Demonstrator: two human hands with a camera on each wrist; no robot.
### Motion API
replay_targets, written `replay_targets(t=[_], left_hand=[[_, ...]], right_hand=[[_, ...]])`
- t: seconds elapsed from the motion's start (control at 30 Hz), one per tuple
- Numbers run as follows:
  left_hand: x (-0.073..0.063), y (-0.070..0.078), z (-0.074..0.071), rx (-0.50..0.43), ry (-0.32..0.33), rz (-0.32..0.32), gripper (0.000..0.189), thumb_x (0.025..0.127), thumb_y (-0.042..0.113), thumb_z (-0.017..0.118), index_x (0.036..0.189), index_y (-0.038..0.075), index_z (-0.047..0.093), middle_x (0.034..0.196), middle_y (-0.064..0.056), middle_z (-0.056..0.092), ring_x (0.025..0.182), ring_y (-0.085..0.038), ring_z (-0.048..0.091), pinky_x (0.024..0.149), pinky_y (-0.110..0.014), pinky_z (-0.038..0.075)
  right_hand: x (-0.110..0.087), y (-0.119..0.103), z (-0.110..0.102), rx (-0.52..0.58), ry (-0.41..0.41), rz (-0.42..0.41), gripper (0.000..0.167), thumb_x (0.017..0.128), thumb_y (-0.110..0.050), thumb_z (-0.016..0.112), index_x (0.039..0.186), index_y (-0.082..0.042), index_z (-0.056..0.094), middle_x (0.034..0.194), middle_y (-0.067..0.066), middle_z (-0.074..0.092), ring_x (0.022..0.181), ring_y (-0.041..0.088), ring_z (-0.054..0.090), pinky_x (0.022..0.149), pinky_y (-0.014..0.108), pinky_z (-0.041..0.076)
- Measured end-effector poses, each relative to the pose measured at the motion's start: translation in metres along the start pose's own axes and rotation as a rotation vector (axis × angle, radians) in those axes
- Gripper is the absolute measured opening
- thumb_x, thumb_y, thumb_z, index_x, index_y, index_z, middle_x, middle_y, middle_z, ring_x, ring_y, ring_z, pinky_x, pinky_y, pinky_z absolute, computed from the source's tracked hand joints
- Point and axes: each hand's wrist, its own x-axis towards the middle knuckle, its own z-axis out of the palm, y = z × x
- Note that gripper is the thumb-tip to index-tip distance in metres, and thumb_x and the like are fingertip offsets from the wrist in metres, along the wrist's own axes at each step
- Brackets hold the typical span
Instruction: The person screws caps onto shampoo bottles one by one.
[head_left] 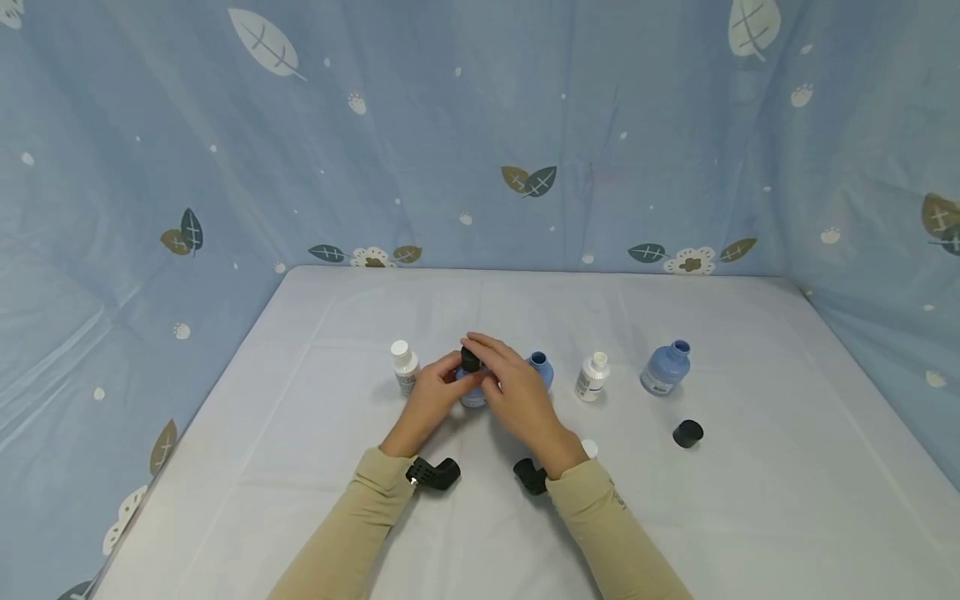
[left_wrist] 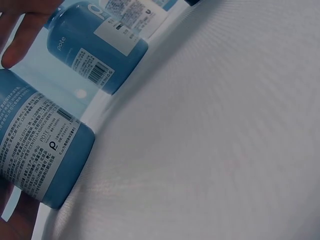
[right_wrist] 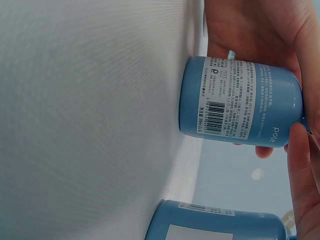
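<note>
A blue bottle [head_left: 474, 400] with a printed white label stands upright on the table between my two hands. Its black cap [head_left: 470, 360] sits at the neck; fingers hide how far it is on. My left hand [head_left: 431, 393] holds the bottle from the left, around its upper part. From the right, my right hand [head_left: 519, 400] grips the black cap with its fingers and thumb. In the right wrist view, the same blue bottle [right_wrist: 240, 97] appears sideways, with fingers around its shoulder. Just right of it, a second blue bottle [head_left: 542, 368] stands uncapped, partly hidden by the right hand.
On the left stands a white bottle [head_left: 405, 365] with a white cap. Farther right are an uncapped white bottle [head_left: 591, 379] and an uncapped blue bottle [head_left: 663, 371]. A loose black cap [head_left: 687, 433] lies near the right. A white cap [head_left: 589, 449] shows beside the right wrist.
</note>
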Motion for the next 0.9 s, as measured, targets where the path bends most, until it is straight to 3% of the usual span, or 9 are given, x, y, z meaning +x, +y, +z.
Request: replay_targets(t=[0.13, 0.3, 0.4, 0.67, 0.9], left_hand=[[-0.002, 0.006, -0.001, -0.015, -0.007, 0.008, 0.026, 0.082, 0.037, 0.063, 0.105, 0.024, 0.063, 0.103, 0.005, 0.060, 0.090, -0.013, 0.053, 0.075, -0.030, 0.044], [-0.006, 0.026, -0.003, -0.023, -0.002, 0.042, 0.017, 0.083, 0.020, 0.064, 0.099, 0.013, 0.063, 0.095, 0.000, 0.061, 0.084, -0.016, 0.053, 0.073, -0.028, 0.043], [-0.007, 0.032, -0.004, -0.002, 0.001, 0.039, 0.013, 0.083, 0.017, 0.063, 0.096, 0.013, 0.063, 0.090, 0.000, 0.060, 0.081, -0.018, 0.051, 0.071, -0.028, 0.042], [-0.008, 0.034, -0.005, -0.006, 0.000, 0.024, 0.018, 0.083, 0.012, 0.062, 0.101, 0.013, 0.063, 0.094, 0.000, 0.060, 0.085, -0.016, 0.052, 0.075, -0.029, 0.043], [-0.008, 0.031, -0.004, -0.024, -0.011, 0.028, 0.025, 0.083, 0.016, 0.063, 0.108, 0.012, 0.063, 0.104, -0.001, 0.061, 0.096, -0.013, 0.054, 0.083, -0.031, 0.043]], right_hand=[[0.000, 0.000, 0.000, 0.020, 0.016, -0.001, 0.049, 0.081, 0.004, 0.051, 0.125, -0.018, 0.053, 0.125, -0.006, 0.051, 0.104, 0.005, 0.048, 0.073, 0.023, 0.043], [0.000, 0.000, 0.000, 0.027, 0.036, 0.001, 0.043, 0.084, -0.001, 0.051, 0.122, -0.017, 0.055, 0.119, -0.005, 0.054, 0.092, 0.006, 0.051, 0.067, 0.020, 0.044], [0.000, 0.000, 0.000, 0.030, 0.038, 0.003, 0.040, 0.085, -0.004, 0.052, 0.122, -0.017, 0.055, 0.117, -0.004, 0.055, 0.091, 0.007, 0.051, 0.066, 0.019, 0.045], [0.002, 0.000, 0.000, 0.042, 0.058, -0.027, 0.035, 0.086, -0.010, 0.056, 0.121, -0.012, 0.056, 0.113, -0.001, 0.056, 0.092, 0.011, 0.053, 0.065, 0.022, 0.046], [0.001, 0.001, 0.001, 0.059, 0.036, 0.008, 0.039, 0.085, -0.015, 0.061, 0.123, -0.015, 0.054, 0.114, -0.003, 0.053, 0.091, 0.008, 0.052, 0.065, 0.024, 0.047]])
